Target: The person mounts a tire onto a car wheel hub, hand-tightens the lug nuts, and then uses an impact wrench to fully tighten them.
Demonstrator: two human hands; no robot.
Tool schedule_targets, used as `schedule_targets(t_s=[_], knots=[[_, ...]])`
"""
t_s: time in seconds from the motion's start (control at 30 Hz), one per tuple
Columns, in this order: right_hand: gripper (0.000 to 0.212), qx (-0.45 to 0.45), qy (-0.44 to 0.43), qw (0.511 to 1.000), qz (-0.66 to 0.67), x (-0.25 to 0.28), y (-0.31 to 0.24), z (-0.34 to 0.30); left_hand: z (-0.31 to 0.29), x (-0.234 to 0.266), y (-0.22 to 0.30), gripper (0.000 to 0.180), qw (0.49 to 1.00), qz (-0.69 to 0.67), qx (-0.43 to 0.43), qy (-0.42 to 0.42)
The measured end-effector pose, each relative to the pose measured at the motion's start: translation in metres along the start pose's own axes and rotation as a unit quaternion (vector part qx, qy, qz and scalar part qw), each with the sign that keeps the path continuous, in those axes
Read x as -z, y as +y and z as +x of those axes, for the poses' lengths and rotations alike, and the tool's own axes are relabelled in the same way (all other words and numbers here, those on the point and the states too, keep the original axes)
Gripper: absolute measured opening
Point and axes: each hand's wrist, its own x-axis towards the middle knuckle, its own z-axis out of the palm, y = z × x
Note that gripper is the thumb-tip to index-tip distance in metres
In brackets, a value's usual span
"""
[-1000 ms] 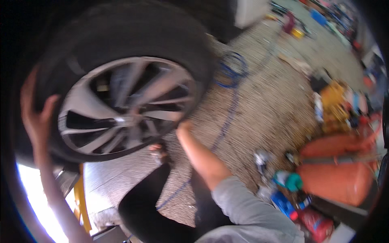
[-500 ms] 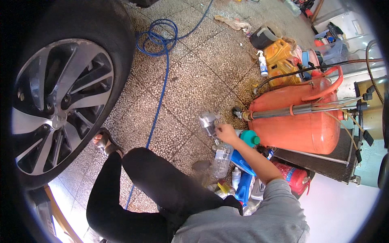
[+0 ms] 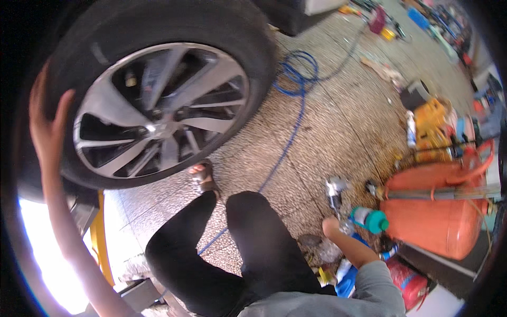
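Observation:
My left hand (image 3: 48, 124) is raised at the far left with thumb and fingers spread, over the outer side of a large black tyre (image 3: 222, 24). Whether it touches the rubber is unclear. The tyre surrounds a silver and black alloy wheel (image 3: 163, 127). At the lower right my right hand (image 3: 331, 227) looks closed, just below the thin end of a silver impact wrench (image 3: 335, 189) on the speckled floor. Whatever its fingers hold, if anything, is hidden. Beside it are a green-capped teal bottle (image 3: 369, 220) and a clear plastic bottle (image 3: 330, 252).
An orange tank (image 3: 433, 211) with pipes and a hose lies at the right. Beyond it stand yellow jugs (image 3: 430, 119) and a white spray bottle (image 3: 411, 129). A blue hose (image 3: 301, 74) coils across the floor. A red extinguisher (image 3: 407, 285) is at the lower right.
My view has turned left, so the wheel sits nearer the middle. The left hand has come into view by the tyre. My right hand has drawn back from the wrench's body toward its thin end.

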Motion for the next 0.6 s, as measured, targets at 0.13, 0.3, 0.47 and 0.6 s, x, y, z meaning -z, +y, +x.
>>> schedule_targets(t_s=[0.13, 0.3, 0.47, 0.6], knots=[[0.022, 0.024, -0.031, 0.993, 0.116, 0.088, -0.003, 0.041, 0.004, 0.004, 0.019, 0.065, 0.994, -0.105, -0.011, 0.031], [0.027, 0.187, 0.1, 0.584, 0.784, 0.314, -0.074, 0.097, 0.012, 0.013, 0.04, 0.068, 0.991, -0.125, 0.015, 0.045], [0.03, 0.2, 0.117, 0.401, 0.886, 0.498, -0.183, 0.101, 0.012, 0.015, 0.041, 0.07, 0.989, -0.138, 0.012, 0.045], [0.033, 0.184, 0.167, 0.271, 0.93, 0.561, -0.248, 0.118, 0.013, 0.018, 0.046, 0.07, 0.989, -0.141, 0.011, 0.053]])
